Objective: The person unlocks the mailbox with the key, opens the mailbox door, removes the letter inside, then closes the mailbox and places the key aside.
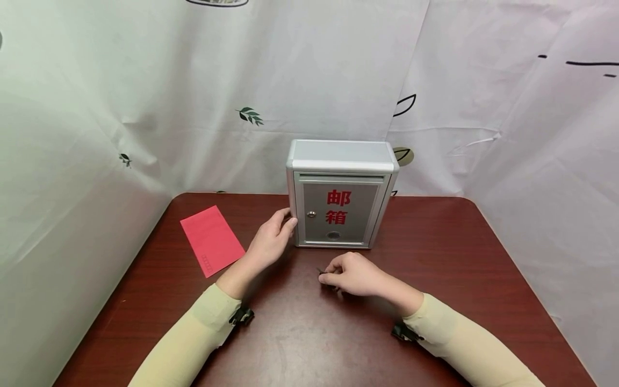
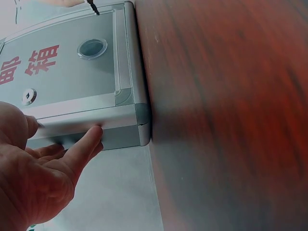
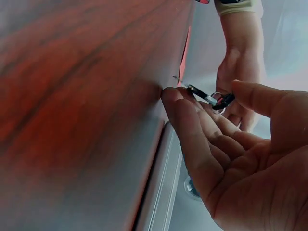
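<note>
A silver metal mailbox (image 1: pixel 340 215) with red characters, a slot near its top and a small keyhole lock (image 1: pixel 311 214) stands upright on the table. My left hand (image 1: pixel 272 236) rests against its left side, thumb by the front edge; the left wrist view shows the fingers (image 2: pixel 83 150) extended along that side. In front of the mailbox, low over the table, my right hand (image 1: pixel 355 274) pinches a small set of keys (image 3: pixel 204 96) between thumb and fingers. A metal blade points past the fingertips, and black key heads hang on a ring.
A red envelope (image 1: pixel 213 241) lies flat on the dark wooden table (image 1: pixel 435 247), left of my left forearm. White printed cloth (image 1: pixel 314 70) hangs behind the table and along both sides. A round window (image 2: pixel 92 48) sits low on the mailbox door.
</note>
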`<state>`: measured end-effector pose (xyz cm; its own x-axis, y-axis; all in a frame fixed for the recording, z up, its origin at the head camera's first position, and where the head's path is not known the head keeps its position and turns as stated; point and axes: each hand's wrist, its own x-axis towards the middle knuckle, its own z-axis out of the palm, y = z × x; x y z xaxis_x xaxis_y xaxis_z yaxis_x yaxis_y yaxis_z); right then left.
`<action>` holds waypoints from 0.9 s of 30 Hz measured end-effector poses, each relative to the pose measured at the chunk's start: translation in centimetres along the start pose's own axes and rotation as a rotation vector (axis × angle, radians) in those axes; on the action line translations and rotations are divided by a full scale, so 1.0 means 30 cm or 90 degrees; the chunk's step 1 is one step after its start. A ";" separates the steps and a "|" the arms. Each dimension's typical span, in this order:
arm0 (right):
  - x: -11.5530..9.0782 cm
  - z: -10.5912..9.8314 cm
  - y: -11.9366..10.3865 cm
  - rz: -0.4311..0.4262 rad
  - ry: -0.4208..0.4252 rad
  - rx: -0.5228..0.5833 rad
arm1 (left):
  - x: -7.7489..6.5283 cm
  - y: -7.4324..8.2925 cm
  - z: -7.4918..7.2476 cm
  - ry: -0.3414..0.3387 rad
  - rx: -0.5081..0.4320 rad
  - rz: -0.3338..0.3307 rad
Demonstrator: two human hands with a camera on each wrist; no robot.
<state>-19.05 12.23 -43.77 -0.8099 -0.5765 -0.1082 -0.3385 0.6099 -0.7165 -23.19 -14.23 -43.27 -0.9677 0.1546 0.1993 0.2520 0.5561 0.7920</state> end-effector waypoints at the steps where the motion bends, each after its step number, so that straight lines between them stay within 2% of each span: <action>1: 0.000 -0.001 0.003 0.000 -0.003 -0.004 | 0.000 0.000 0.000 -0.001 0.001 -0.001; 11: -0.011 -0.011 0.014 -0.002 -0.033 -0.054 | -0.004 -0.004 -0.006 -0.008 0.034 0.014; 21: -0.022 -0.034 0.034 0.010 0.019 -0.161 | 0.002 -0.013 -0.046 -0.020 0.052 0.009; 27: -0.049 -0.092 0.079 0.057 0.036 -0.189 | -0.011 -0.012 -0.082 -0.036 0.068 -0.002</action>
<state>-19.98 16.03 -43.41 -0.8655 -0.4868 -0.1178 -0.3825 0.7942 -0.4722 -22.98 -16.50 -42.21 -0.9669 0.1967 0.1625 0.2522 0.6398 0.7259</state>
